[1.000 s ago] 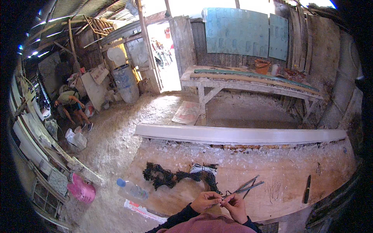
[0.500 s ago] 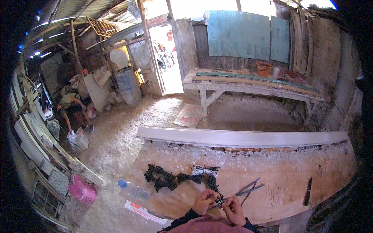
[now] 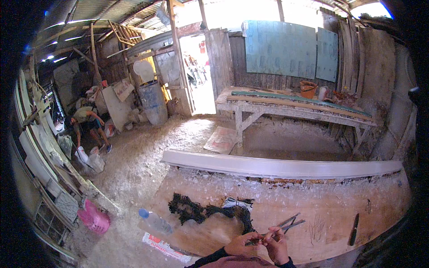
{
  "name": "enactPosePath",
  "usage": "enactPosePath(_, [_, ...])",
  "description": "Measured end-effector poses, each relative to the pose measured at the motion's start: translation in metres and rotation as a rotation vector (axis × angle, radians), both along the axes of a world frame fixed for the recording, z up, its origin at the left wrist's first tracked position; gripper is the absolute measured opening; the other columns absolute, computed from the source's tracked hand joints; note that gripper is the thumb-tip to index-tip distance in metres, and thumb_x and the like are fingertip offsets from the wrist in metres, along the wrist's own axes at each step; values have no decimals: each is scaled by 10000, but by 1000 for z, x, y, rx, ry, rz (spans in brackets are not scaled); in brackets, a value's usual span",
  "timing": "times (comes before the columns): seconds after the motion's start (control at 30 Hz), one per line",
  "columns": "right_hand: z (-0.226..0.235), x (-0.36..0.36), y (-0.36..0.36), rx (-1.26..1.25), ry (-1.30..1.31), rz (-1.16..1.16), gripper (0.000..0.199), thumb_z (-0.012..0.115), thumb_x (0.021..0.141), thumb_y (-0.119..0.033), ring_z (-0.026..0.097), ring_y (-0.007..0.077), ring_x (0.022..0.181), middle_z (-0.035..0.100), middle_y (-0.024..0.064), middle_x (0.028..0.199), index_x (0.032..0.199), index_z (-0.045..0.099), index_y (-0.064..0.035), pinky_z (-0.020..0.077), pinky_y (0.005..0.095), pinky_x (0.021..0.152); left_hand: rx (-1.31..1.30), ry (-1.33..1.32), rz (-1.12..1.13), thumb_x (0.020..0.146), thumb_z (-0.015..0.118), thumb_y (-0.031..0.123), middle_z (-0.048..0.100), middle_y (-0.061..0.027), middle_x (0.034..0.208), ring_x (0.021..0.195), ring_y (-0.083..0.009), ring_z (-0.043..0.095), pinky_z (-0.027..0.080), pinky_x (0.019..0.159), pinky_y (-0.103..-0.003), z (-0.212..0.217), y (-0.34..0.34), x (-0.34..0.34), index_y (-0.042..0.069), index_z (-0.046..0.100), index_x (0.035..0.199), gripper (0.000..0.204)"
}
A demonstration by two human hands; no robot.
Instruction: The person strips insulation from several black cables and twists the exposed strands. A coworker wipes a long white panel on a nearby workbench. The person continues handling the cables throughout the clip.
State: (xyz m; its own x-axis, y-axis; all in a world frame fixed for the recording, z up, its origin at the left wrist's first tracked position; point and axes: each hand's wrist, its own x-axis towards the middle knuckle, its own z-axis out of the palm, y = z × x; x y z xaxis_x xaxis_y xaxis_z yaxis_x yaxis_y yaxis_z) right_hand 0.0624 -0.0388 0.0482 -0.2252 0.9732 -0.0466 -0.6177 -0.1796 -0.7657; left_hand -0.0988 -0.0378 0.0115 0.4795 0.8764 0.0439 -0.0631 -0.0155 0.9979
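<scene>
My left hand (image 3: 241, 245) and my right hand (image 3: 277, 248) meet at the table's near edge, fingertips pinched together. Between them is a thin dark strand, mostly covered by the fingers. Several dark flat strips (image 3: 292, 222) lie crossed on the board just beyond my right hand. Left of the strips, a tangled black bundle (image 3: 243, 219) of strands runs toward my left hand. A second black bundle (image 3: 185, 208) lies farther left. One white-and-black tied bundle (image 3: 237, 203) rests behind them.
A long white moulding (image 3: 286, 168) spans the table's far side. A black-handled tool (image 3: 354, 229) and loose thin wires (image 3: 317, 228) lie right. A plastic bottle (image 3: 155, 221) stands out at left. Beyond are a workbench (image 3: 290, 106), a pink basket (image 3: 94, 217) and a bending person (image 3: 87, 120).
The view has shifted, so the scene sits slightly lower. My hands have turned and drawn closer together, with the right fingers raised. The far person still bends over the bags.
</scene>
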Motion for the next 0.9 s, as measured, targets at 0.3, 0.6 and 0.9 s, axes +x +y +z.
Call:
enactPosePath(0.3, [-7, 8, 3, -34, -381, 81, 84, 556, 823, -92, 491, 103, 626, 548, 41, 763, 877, 541, -30, 431, 248, 578, -74, -182, 113, 848, 524, 93, 548, -23, 1008, 914, -98, 503, 404, 792, -242, 3, -7, -2, 45, 517, 1082, 238])
enactPosePath(0.6, [-18, 11, 3, -10, -195, -16, 159, 517, 860, -155, 542, 145, 756, 590, 66, 850, 910, 569, -13, 426, 277, 734, -302, -156, 304, 825, 539, 68, 554, -35, 889, 688, -106, 521, 464, 623, -252, -12, -2, -15, 40, 512, 1051, 230])
enactPosePath(0.9, [-3, 11, -7, 36, -57, -27, 185, 534, 830, -78, 591, 215, 839, 602, 111, 919, 983, 565, 23, 455, 326, 805, -297, 5, 432, 810, 571, 124, 514, -13, 697, 534, -88, 495, 436, 487, -218, -35, 6, -20, 30, 526, 897, 136])
